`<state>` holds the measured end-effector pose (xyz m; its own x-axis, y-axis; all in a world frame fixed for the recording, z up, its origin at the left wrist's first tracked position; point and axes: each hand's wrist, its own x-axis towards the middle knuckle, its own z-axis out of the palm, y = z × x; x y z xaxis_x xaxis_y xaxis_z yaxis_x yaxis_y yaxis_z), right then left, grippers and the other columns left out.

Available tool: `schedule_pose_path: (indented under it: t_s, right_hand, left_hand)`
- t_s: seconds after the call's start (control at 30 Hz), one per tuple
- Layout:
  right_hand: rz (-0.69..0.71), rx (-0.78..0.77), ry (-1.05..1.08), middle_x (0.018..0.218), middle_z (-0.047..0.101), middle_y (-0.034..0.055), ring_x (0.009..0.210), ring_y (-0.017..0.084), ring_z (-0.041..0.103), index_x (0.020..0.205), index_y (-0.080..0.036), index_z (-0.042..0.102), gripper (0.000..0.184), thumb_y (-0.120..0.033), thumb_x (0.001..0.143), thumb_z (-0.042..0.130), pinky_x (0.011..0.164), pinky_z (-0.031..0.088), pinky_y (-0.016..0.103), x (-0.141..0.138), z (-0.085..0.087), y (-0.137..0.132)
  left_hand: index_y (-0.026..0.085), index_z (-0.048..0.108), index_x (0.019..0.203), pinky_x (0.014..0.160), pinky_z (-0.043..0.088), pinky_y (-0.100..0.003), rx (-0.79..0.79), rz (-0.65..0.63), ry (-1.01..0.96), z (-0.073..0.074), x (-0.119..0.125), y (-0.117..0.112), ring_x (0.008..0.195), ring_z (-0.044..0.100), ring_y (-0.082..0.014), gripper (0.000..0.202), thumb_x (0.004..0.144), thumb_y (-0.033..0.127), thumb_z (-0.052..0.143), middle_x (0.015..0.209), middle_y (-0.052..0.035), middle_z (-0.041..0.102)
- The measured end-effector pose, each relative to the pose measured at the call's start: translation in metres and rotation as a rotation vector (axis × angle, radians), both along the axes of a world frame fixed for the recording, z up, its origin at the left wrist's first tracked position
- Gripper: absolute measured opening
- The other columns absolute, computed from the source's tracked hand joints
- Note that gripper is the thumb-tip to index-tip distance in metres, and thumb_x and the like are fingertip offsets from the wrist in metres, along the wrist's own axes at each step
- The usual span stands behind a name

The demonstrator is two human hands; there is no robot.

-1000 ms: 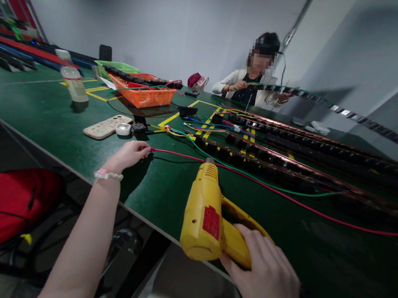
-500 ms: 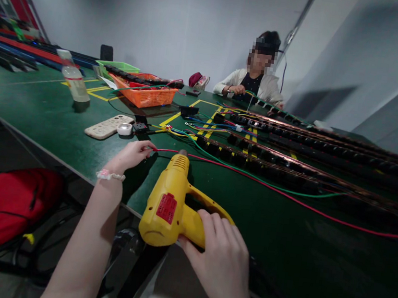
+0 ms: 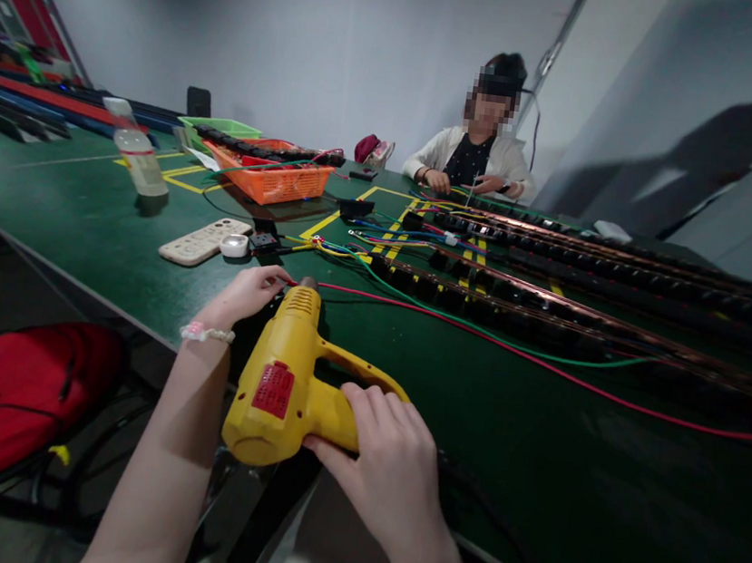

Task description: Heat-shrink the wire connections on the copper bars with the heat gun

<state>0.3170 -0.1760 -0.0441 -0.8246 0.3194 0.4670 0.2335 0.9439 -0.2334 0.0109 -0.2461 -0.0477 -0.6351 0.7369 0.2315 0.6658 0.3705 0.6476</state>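
My right hand (image 3: pixel 389 448) is wrapped round the handle of a yellow heat gun (image 3: pixel 296 345) at the table's near edge. The gun's metal nozzle points away from me, over a red wire (image 3: pixel 414 307). My left hand (image 3: pixel 251 292) pinches the left end of that wire, just left of the nozzle. From there the wire runs right across the green table (image 3: pixel 367 353). A green wire (image 3: pixel 453 321) lies slightly beyond it. The nozzle hides a short stretch of the red wire.
Beyond the wires lie several long black strips (image 3: pixel 526 291) with coloured leads. Left of them are a beige phone-like object (image 3: pixel 199 242), a small white case (image 3: pixel 234 246), a bottle (image 3: pixel 137 156) and an orange basket (image 3: pixel 278 183). A co-worker (image 3: pixel 469 161) sits across the table.
My right hand has moved the heat gun left, bringing its nozzle close to my left fingertips. The left hand stays on the wire. Across the table, the co-worker's hands have shifted.
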Motion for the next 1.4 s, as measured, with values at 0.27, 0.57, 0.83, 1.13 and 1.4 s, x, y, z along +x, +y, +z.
schedule_pose_path:
  t_s: [0.27, 0.57, 0.83, 1.13, 1.4]
  right_hand:
    - [-0.025, -0.008, 0.057, 0.090, 0.065, -0.0005, 0.082, 0.019, 0.059, 0.106, -0.022, 0.058, 0.052, -0.048, 0.066, 0.076, 0.073, 0.042, 0.032, 0.026, 0.003, 0.021]
    - [-0.120, 0.120, -0.011, 0.088, 0.065, 0.0000, 0.080, 0.018, 0.062, 0.099, -0.022, 0.055, 0.038, -0.040, 0.070, 0.072, 0.070, 0.045, 0.030, 0.066, 0.005, 0.057]
    - [-0.232, 0.258, -0.051, 0.085, 0.065, -0.0008, 0.072, 0.019, 0.063, 0.094, -0.023, 0.051, 0.043, -0.043, 0.063, 0.074, 0.061, 0.047, 0.030, 0.095, 0.005, 0.073]
    - [-0.242, 0.249, -0.102, 0.070, 0.058, -0.0020, 0.065, 0.019, 0.060, 0.080, -0.023, 0.045, 0.038, -0.038, 0.062, 0.075, 0.054, 0.042, 0.029, 0.081, 0.007, 0.059]
    - [-0.189, 0.160, -0.128, 0.074, 0.058, 0.0009, 0.071, 0.020, 0.060, 0.079, -0.022, 0.046, 0.037, -0.038, 0.064, 0.075, 0.061, 0.043, 0.031, 0.053, 0.004, 0.045]
  left_hand:
    - [0.016, 0.065, 0.095, 0.056, 0.041, -0.023, -0.031, 0.054, -0.037, 0.006, 0.008, 0.001, 0.061, 0.055, -0.0129, 0.032, 0.078, 0.036, 0.047, 0.080, -0.0051, 0.065]
    - [0.017, 0.065, 0.105, 0.055, 0.041, -0.022, -0.052, 0.042, -0.073, 0.010, 0.010, 0.001, 0.062, 0.055, -0.0130, 0.036, 0.078, 0.030, 0.045, 0.077, -0.0046, 0.065]
    - [0.018, 0.068, 0.102, 0.063, 0.043, -0.025, -0.074, -0.028, -0.025, 0.003, 0.002, 0.002, 0.066, 0.057, -0.0137, 0.039, 0.078, 0.034, 0.043, 0.091, -0.0050, 0.069]
    - [0.018, 0.070, 0.099, 0.064, 0.042, -0.025, -0.059, -0.025, -0.013, 0.002, 0.003, 0.002, 0.071, 0.058, -0.0163, 0.040, 0.076, 0.041, 0.047, 0.088, -0.0055, 0.069]
    - [0.017, 0.069, 0.099, 0.068, 0.044, -0.026, -0.043, -0.020, -0.017, -0.001, 0.001, 0.003, 0.071, 0.058, -0.0161, 0.040, 0.075, 0.041, 0.047, 0.089, -0.0064, 0.070]
